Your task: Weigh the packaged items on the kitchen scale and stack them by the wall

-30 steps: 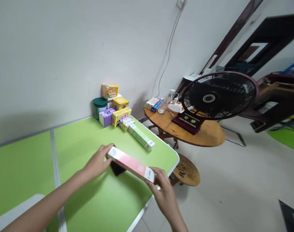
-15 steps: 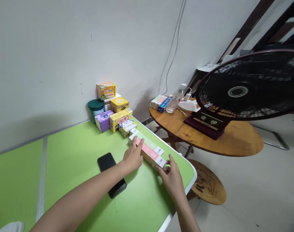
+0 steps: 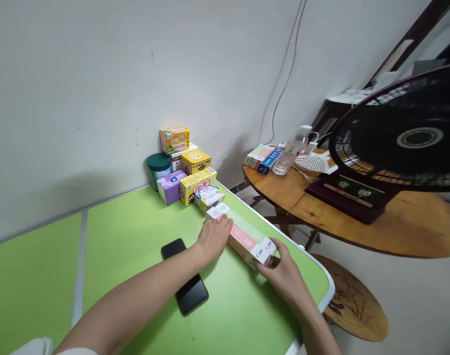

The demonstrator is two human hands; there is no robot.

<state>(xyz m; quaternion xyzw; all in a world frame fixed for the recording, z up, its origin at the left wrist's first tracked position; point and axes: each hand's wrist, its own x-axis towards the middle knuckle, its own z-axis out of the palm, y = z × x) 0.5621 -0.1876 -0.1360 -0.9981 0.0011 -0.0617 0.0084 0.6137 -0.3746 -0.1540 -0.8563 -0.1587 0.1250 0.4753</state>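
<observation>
A long white box with a pink top (image 3: 243, 237) lies side by side with a similar long box with a pale green top (image 3: 251, 226) near the right edge of the green table. My left hand (image 3: 215, 236) is curled over the pink box's far half. With thumb and fingers my right hand (image 3: 284, 273) spans the near ends of both boxes, thumb on the pink side, fingers by the green one. Just beyond their far ends sits a small white and yellow box (image 3: 210, 197). Under my left forearm lies a black phone (image 3: 192, 295), partly covered.
Against the wall cluster a yellow snack box (image 3: 197, 185), a purple pack (image 3: 172, 187), a green-lidded tub (image 3: 158, 165), a yellow box (image 3: 195, 160) and an orange box (image 3: 175, 139). To the right, a wooden table (image 3: 354, 222) holds a fan (image 3: 419, 138), a bottle (image 3: 293, 149) and boxes.
The two long boxes, previously slightly offset, now sit flush together. My right hand has widened from the pink box's end to both ends. The view has shifted left.
</observation>
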